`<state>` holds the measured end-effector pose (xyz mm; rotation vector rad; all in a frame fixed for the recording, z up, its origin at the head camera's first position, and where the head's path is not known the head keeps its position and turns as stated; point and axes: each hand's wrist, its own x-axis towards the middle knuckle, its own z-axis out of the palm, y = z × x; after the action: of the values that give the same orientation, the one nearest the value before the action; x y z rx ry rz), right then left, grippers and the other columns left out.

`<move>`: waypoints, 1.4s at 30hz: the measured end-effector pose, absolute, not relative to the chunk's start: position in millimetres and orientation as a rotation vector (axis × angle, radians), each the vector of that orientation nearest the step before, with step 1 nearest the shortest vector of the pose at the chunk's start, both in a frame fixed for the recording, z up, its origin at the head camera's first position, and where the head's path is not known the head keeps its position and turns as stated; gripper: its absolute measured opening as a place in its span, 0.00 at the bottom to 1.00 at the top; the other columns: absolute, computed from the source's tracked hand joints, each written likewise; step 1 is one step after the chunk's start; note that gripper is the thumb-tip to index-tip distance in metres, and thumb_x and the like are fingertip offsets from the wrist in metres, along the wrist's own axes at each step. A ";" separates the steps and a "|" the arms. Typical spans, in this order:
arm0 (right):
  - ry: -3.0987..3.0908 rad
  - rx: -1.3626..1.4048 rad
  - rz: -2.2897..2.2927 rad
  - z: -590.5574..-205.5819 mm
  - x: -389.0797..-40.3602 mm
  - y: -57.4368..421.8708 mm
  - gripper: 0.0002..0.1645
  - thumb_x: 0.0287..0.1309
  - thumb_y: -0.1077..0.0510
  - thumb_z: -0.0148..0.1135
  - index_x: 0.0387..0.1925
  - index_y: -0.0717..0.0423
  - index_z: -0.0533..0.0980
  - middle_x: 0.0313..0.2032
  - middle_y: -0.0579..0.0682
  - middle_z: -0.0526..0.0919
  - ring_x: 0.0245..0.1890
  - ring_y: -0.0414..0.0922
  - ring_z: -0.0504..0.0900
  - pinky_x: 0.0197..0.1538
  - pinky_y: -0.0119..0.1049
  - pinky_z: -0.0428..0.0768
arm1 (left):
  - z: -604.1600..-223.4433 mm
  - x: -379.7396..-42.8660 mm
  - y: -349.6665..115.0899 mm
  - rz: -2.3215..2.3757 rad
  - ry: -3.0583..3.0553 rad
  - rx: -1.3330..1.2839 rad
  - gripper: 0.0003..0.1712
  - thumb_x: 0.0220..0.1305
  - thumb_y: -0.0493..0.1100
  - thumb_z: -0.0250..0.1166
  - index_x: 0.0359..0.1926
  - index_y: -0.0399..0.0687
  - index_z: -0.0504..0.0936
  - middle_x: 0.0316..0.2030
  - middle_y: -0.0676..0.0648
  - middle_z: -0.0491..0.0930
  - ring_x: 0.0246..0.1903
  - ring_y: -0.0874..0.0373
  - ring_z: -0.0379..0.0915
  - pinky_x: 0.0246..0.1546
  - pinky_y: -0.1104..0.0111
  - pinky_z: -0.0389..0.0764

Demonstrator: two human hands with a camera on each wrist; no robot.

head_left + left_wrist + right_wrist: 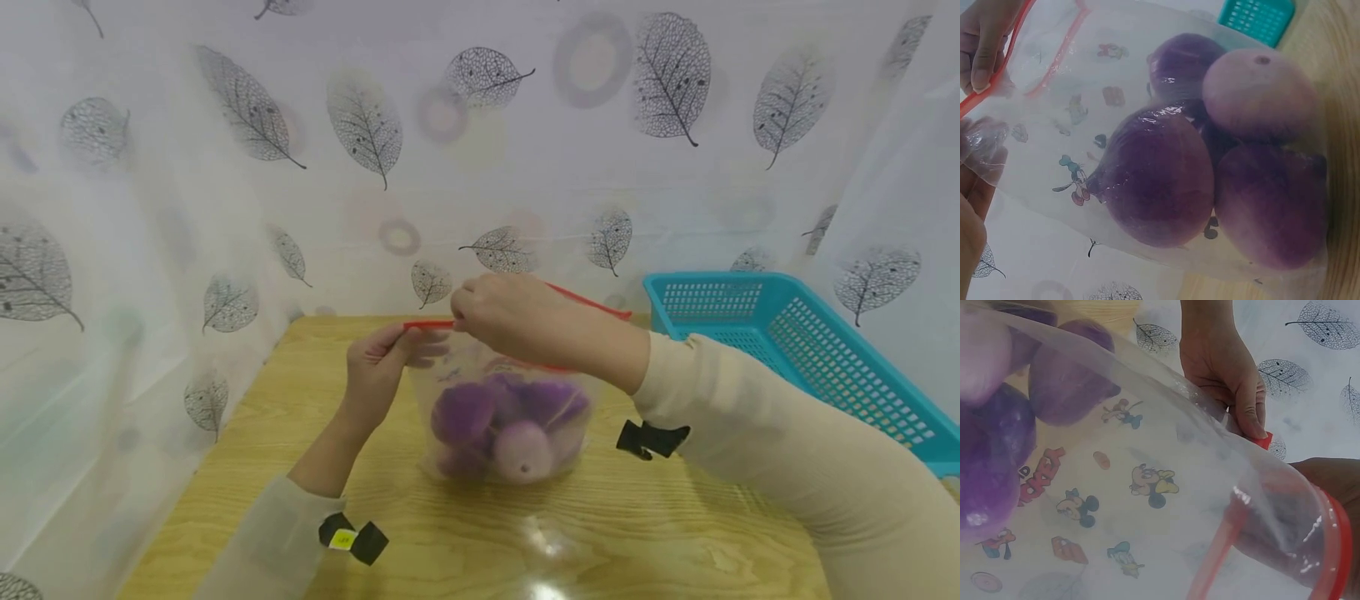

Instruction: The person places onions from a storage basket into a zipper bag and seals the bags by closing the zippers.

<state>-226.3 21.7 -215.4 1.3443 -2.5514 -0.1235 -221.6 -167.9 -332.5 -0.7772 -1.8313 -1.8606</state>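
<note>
A clear zip bag [468, 360] printed with small cartoon figures stands upright on the table, holding several purple onions [523, 452]. Red zip strips [430, 324] run along its top, and the mouth gapes apart toward the right. My left hand [378, 367] pinches the bag's left top corner between thumb and fingers. Close beside it, my right hand [517, 312] has its fingers curled on the red zip, with the forearm crossing in front of the bag's top. In the left wrist view the onions [1154, 175] press against the plastic at the bag's bottom.
A turquoise perforated basket [862, 358] stands at the right, partly behind my right sleeve [757, 442]. The wood-grain table [480, 542] lies beneath the bag. A whitish curtain with leaf prints [517, 192] hangs behind and along both sides.
</note>
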 end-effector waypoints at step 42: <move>-2.587 1.298 0.046 -223.4 -233.6 61.3 0.07 0.63 0.58 0.58 0.35 0.59 0.78 0.35 0.51 0.81 0.36 0.46 0.79 0.38 0.35 0.80 | -337.5 -220.4 -177.4 -1.840 -1.756 -0.797 0.13 0.69 0.32 0.52 0.36 0.21 0.77 0.37 0.51 0.86 0.33 0.60 0.85 0.29 0.66 0.84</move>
<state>-233.6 61.3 -223.4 1.2983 -2.5874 0.0455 -220.4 -177.4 -337.5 -0.7969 -1.7561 -1.8395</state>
